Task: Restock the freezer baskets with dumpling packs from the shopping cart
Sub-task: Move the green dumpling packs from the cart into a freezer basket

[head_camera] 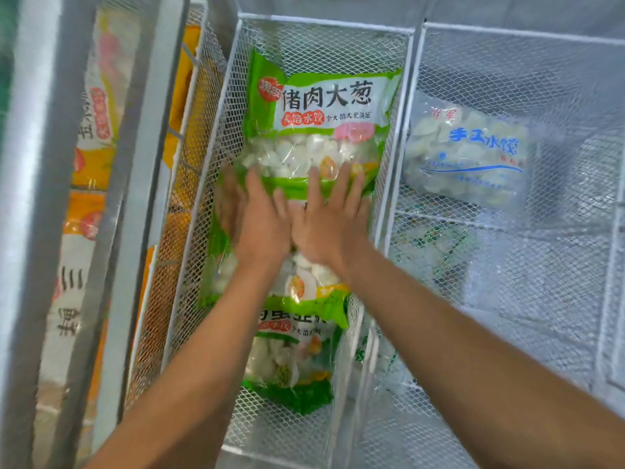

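White mesh basket (pixel 233 106), glossy dumpling pack (pixel 321 130)

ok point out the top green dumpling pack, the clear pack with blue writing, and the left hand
top green dumpling pack (pixel 324 96), head view, on its printed white label
clear pack with blue writing (pixel 473 154), head view, middle of its front
left hand (pixel 262 218), head view, back of the hand

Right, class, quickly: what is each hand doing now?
Left hand: open, fingers flat on the green dumpling pack.
Right hand: open, flat on it too.
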